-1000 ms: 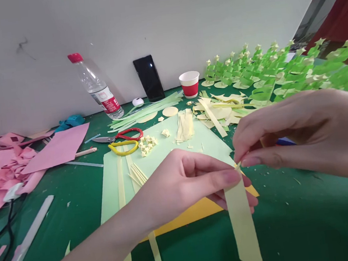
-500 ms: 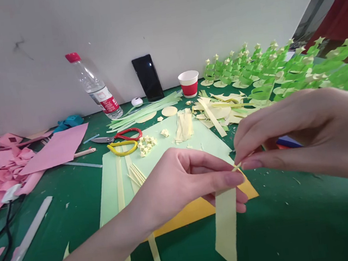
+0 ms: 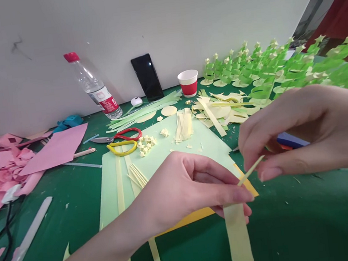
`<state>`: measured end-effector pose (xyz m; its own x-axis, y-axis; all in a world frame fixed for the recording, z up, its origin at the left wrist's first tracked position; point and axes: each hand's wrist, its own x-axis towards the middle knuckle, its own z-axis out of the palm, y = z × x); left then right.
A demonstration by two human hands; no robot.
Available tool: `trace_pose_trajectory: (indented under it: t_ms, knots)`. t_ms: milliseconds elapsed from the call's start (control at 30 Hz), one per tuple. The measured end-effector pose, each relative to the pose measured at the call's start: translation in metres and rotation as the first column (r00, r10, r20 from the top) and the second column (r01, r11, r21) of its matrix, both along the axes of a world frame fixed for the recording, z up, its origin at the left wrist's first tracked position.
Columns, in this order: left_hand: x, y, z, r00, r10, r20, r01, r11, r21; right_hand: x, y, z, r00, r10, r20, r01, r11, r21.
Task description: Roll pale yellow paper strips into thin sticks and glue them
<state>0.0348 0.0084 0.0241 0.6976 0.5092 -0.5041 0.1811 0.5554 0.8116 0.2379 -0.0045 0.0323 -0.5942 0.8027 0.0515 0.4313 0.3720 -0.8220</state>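
My left hand (image 3: 205, 185) is closed in a pinch on a pale yellow paper strip (image 3: 239, 232). The strip's wide, slanted end hangs below my fingers. Its narrow, stick-like part (image 3: 250, 171) points up to the right. At that upper end is my right hand (image 3: 288, 138), its thumb and fingertips closed around the narrow part, with the tip showing between them. Below lies a light green sheet (image 3: 163, 148) over an orange-yellow sheet (image 3: 190, 218). Thin paper sticks (image 3: 138, 174), small folded paper stars (image 3: 147, 145) and long strips (image 3: 119, 183) rest on or across the green sheet.
Red-and-yellow-handled scissors (image 3: 125, 141) lie at the sheet's upper left. A bottle (image 3: 102, 92), phone (image 3: 147, 77) and paper cup (image 3: 188, 83) stand along the wall. Green paper plants (image 3: 248, 67) fill the back right; pink paper (image 3: 56, 148) lies left. A blue-handled tool (image 3: 291, 140) is partly hidden behind my right hand.
My right hand has shifted slightly right, and more of the strip's narrow part shows between my hands. My left hand and the hanging strip have moved a little right and down.
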Motion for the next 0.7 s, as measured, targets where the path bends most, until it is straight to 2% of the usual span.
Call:
trace_pose_trajectory:
  t_ms: [267,433,533,700]
  knots:
    - [-0.0002,-0.0001,-0.0015,0.999,-0.001,0.034,0.000,0.999,0.034,0.0033,0.0002,0.0005,1.000,-0.004,-0.018,0.006,0.997,0.080]
    - [-0.0016,0.0016,-0.0020,0.996,-0.018,0.083,0.012,0.997,0.074,0.0075,0.0014,0.0032,0.999,-0.006,-0.033,0.008,0.998,0.055]
    - [-0.0018,0.0033,-0.0031,0.998,-0.001,0.057,-0.002,0.999,0.054,0.0069,0.0008,0.0058,0.999,-0.046,-0.011,0.047,0.997,0.068]
    - [-0.0019,0.0050,-0.0076,1.000,-0.019,0.009,0.018,0.994,0.106,0.0014,-0.0003,0.0030,1.000,0.015,0.023,-0.017,0.995,0.098]
